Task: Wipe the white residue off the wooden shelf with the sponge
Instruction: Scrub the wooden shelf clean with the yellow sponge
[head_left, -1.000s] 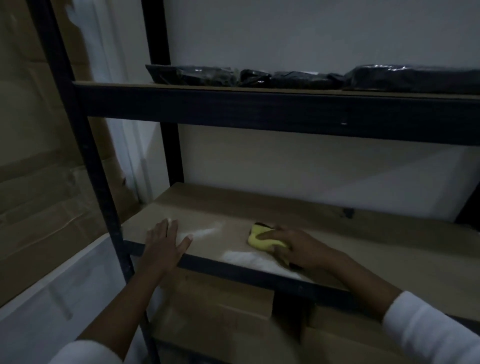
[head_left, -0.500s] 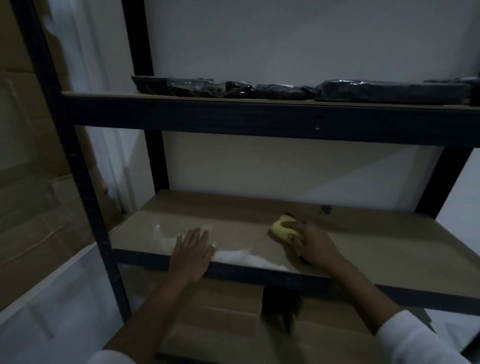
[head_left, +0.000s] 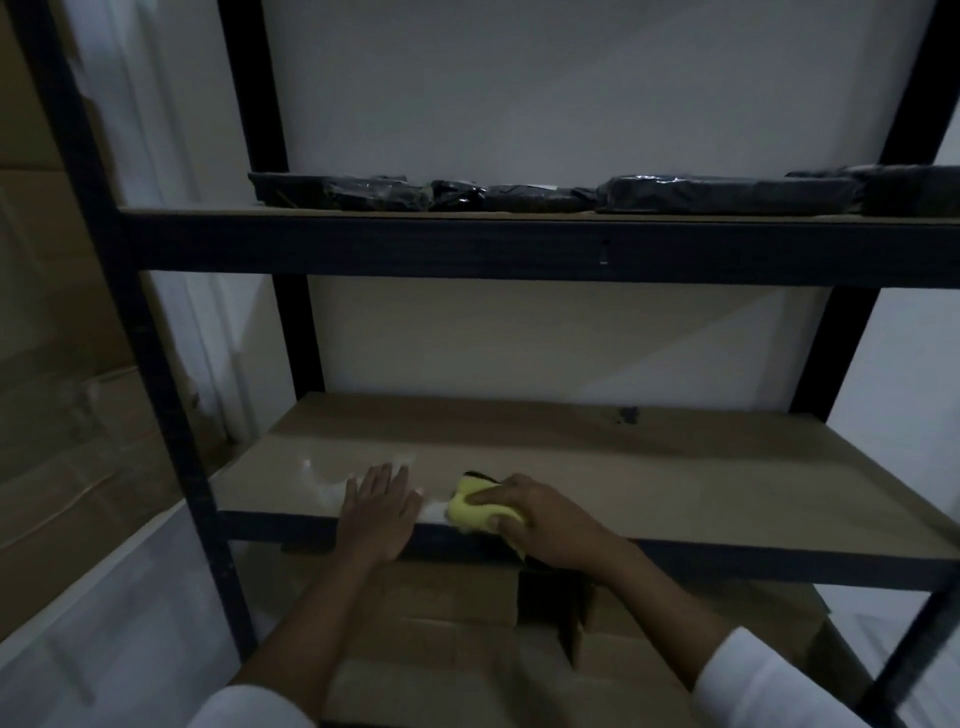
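Note:
A wooden shelf (head_left: 649, 483) sits in a black metal rack at waist height. White residue (head_left: 322, 480) streaks its front left part, with a small patch right at the front edge between my hands. My right hand (head_left: 540, 519) presses a yellow sponge (head_left: 475, 512) with a dark backing onto the shelf's front edge. My left hand (head_left: 379, 506) lies flat with fingers spread on the shelf, just left of the sponge, covering part of the residue.
The upper shelf (head_left: 519, 244) holds several black plastic-wrapped packages (head_left: 722, 193). Black uprights (head_left: 130, 312) frame the rack. Cardboard boxes (head_left: 467, 649) sit under the wooden shelf and more cardboard (head_left: 62, 415) leans at the left. A small dark spot (head_left: 628, 414) marks the shelf's back.
My right hand has drawn the sponge from the middle of the shelf to the front edge, close to my left hand. The front residue patch looks smaller. The view has tilted up.

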